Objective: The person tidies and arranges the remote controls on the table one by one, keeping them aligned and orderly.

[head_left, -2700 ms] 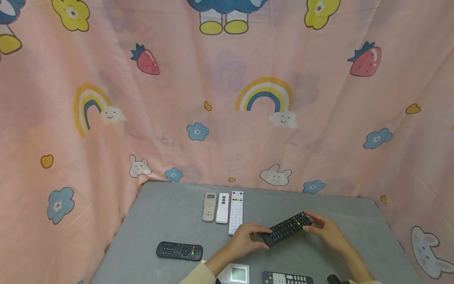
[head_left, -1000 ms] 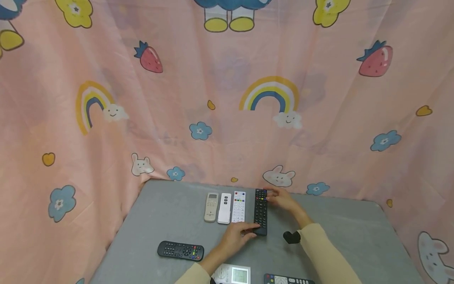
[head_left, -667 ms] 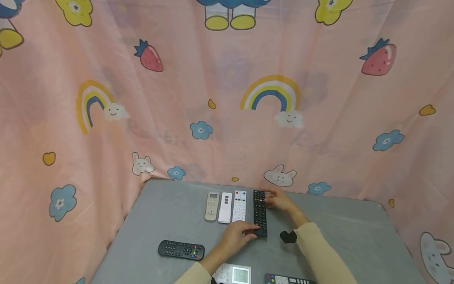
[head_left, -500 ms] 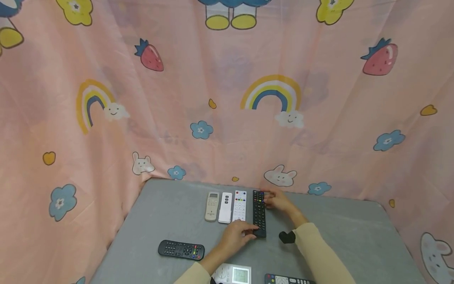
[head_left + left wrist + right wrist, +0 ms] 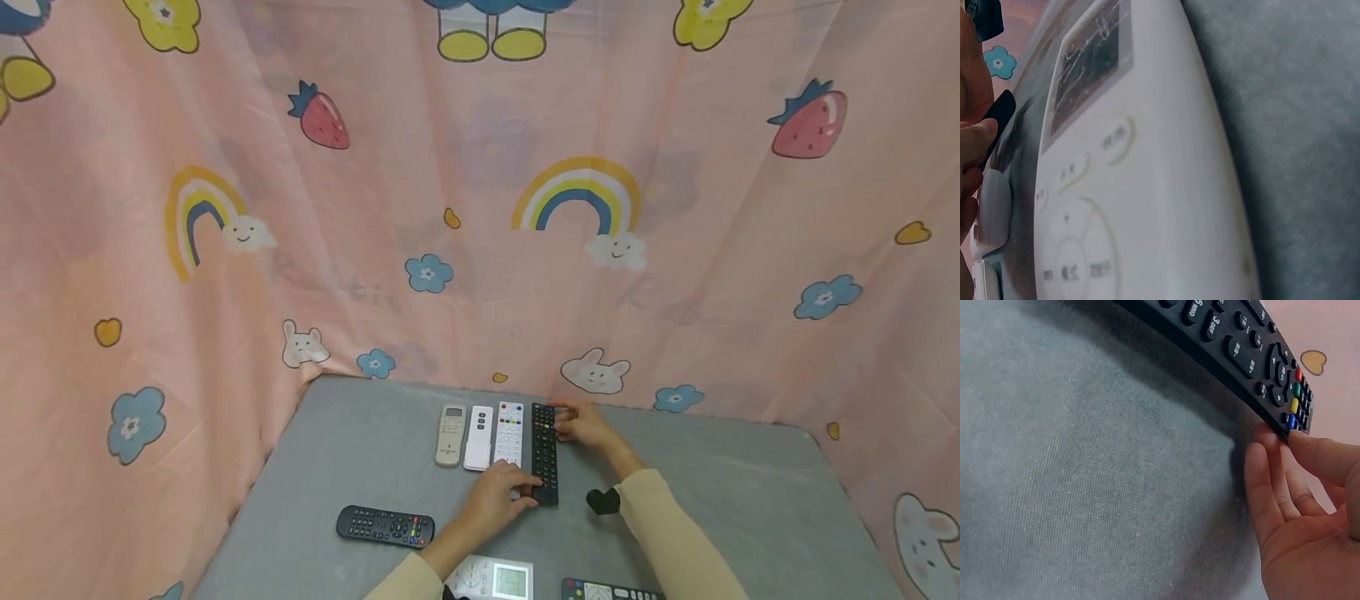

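Both hands hold a long black remote control (image 5: 545,446), which stands lengthwise on the grey table just right of a row of three lighter remotes. My left hand (image 5: 489,502) pinches its near end; in the left wrist view its thumb and fingers (image 5: 974,140) grip the dark tip. At the far end, my right hand (image 5: 588,427) holds the edge by the coloured buttons, thumb on top and fingers below in the right wrist view. The row holds a beige remote (image 5: 450,435), a slim white remote (image 5: 478,437) and a white many-buttoned remote (image 5: 510,429), partly behind my left hand.
Another black remote (image 5: 385,527) lies crosswise at the left. Near the front edge are a white remote with a screen (image 5: 510,581), below my left wrist, and a dark remote (image 5: 609,591) cut off by the frame. A pink patterned curtain (image 5: 480,317) hangs behind the table.
The long black remote was held slanted at the right. Both hands have turned it lengthwise, brought it beside the row, then shifted it slightly left towards the white many-buttoned remote.
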### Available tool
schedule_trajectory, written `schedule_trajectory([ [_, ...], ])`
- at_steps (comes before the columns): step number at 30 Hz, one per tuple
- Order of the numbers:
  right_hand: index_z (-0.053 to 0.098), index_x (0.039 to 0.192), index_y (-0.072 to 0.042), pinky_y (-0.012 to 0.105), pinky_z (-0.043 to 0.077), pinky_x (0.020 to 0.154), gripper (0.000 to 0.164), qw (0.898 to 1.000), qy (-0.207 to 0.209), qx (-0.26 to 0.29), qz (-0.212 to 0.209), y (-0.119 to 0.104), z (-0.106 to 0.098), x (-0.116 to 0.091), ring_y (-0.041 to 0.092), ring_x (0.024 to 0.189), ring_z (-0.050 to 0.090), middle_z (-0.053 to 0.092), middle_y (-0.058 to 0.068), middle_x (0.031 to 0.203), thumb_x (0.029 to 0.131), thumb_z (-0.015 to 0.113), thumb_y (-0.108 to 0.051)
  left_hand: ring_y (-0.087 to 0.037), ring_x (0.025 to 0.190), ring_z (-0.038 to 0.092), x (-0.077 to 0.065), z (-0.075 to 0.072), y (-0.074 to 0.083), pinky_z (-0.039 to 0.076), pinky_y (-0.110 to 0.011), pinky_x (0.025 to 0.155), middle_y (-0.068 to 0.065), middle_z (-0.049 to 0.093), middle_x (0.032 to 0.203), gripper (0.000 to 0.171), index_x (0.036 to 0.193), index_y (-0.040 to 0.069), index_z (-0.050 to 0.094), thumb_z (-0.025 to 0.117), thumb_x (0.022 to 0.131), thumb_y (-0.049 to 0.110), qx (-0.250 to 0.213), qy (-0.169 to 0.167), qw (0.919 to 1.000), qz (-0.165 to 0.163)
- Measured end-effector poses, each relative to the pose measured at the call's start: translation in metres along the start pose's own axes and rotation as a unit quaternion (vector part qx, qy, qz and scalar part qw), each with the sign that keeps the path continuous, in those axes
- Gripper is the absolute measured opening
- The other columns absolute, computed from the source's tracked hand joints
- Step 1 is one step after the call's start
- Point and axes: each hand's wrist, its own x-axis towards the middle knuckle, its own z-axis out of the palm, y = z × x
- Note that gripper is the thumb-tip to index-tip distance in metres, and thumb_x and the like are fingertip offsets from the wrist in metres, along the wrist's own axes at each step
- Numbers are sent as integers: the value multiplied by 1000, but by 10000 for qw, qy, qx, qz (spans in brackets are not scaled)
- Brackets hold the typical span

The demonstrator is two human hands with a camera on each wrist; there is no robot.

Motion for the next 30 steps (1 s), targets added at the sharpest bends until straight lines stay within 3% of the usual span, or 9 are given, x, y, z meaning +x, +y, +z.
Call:
schedule_trajectory([
  [7, 51, 136, 5, 35, 61, 73, 47, 9998, 121, -144, 20, 0, 2, 1, 16, 77, 64, 67, 18, 96, 90, 54, 8, 1, 77, 52, -1, 0, -1, 40, -8, 71, 13, 69, 80, 31, 101, 26, 77, 86, 72, 25, 169, 66, 9998, 81],
  [18, 53, 135, 4, 33, 61, 70, 46, 9993, 138, -318, 106, -5, 4, -2, 16, 74, 63, 67, 17, 90, 89, 54, 9, -1, 76, 50, -2, 5, -5, 39, -12, 72, 14, 66, 78, 31, 97, 27, 78, 88, 68, 25, 479, 334, 9976, 366],
  [25, 53, 134, 5, 32, 60, 68, 45, 9992, 145, -348, 133, -3, 4, -2, 16, 72, 64, 67, 15, 88, 89, 55, 8, 0, 77, 44, -3, 7, -7, 35, -12, 70, 14, 62, 81, 31, 96, 30, 78, 89, 67, 27, 489, 280, 9984, 60],
  [30, 54, 134, 4, 30, 58, 65, 46, 9986, 143, -492, 138, -1, 6, 0, 15, 70, 62, 67, 14, 86, 88, 55, 9, 0, 77, 43, -4, 8, -8, 35, -13, 70, 14, 58, 80, 33, 95, 31, 78, 90, 65, 27, 576, 359, 9977, 34],
])
